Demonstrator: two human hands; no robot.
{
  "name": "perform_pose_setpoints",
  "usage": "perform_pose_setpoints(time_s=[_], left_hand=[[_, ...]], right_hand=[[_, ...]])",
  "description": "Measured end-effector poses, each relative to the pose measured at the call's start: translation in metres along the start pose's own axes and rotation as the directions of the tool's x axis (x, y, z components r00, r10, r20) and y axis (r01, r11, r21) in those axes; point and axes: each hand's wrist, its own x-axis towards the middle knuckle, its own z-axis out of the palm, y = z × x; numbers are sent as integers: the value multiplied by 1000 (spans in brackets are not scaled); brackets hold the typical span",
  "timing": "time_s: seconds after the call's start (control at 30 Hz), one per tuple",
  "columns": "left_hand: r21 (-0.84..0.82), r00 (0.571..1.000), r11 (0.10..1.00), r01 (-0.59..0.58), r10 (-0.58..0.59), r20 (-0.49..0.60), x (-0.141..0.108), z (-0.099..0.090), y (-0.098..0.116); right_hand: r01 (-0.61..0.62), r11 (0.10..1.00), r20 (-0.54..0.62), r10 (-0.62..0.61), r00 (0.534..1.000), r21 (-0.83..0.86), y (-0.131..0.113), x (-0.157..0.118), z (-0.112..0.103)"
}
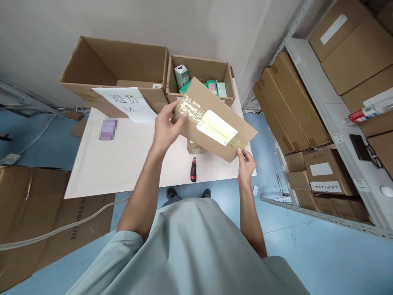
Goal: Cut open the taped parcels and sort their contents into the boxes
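Between my two hands is a cardboard box (pixel 202 100), tilted above the table with a broad face towards me. Shiny tape and a white label (pixel 216 127) run across that face. My left hand (pixel 168 125) grips its left end, thumb on the taped part. At the lower right corner, my right hand (pixel 246 164) pinches the edge. Partly hidden under the box is another small taped carton (pixel 194 148) on the table. A red and black utility knife (pixel 193 170) lies near the table's front edge, its tip pointing away from me.
On the white table (pixel 119 164) stand a large open carton (pixel 123 96) with a paper sign and a smaller carton (pixel 201 61) holding several small packages. A blurred purple item (pixel 108 129) lies left. Shelving (pixel 331 102) with boxes stands right; a cable (pixel 76 221) crosses lower left.
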Motion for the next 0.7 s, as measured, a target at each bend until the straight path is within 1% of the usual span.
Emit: perform_pose_setpoints(time_s=[0.1,0.2,0.3,0.37,0.4,0.47,0.53,0.6,0.63,0.7], left_hand=[[-80,989,993,85,-94,-111,-25,-67,-26],[-77,966,983,165,-176,-187,-53,-131,-59],[-24,930,964,265,-262,-258,-85,-191,-95],[-2,897,939,343,-329,-295,-108,-224,-120],[0,880,924,382,-364,-305,-120,-238,-132],[-2,850,892,451,-430,-302,-143,-259,-157],[-8,824,857,515,-498,-270,-164,-271,-181],[-32,790,811,585,-578,-205,-181,-276,-202],[-49,764,779,626,-624,-161,-188,-277,-210],[-92,699,702,707,-712,-64,-202,-277,-224]], right_hand=[[134,989,93,-128,987,-65,-31,-8,46],[187,977,206,-164,965,-101,-45,-31,103],[168,979,302,-126,945,-117,-40,-65,160],[144,979,366,-82,927,-146,-29,-89,192],[136,976,391,-61,918,-168,-21,-101,205],[116,971,424,-16,905,-211,-3,-122,227],[84,964,437,36,899,-252,16,-139,243],[45,951,440,99,892,-305,34,-152,252],[23,940,437,136,889,-339,42,-157,255],[-27,911,422,218,880,-412,55,-166,255]])
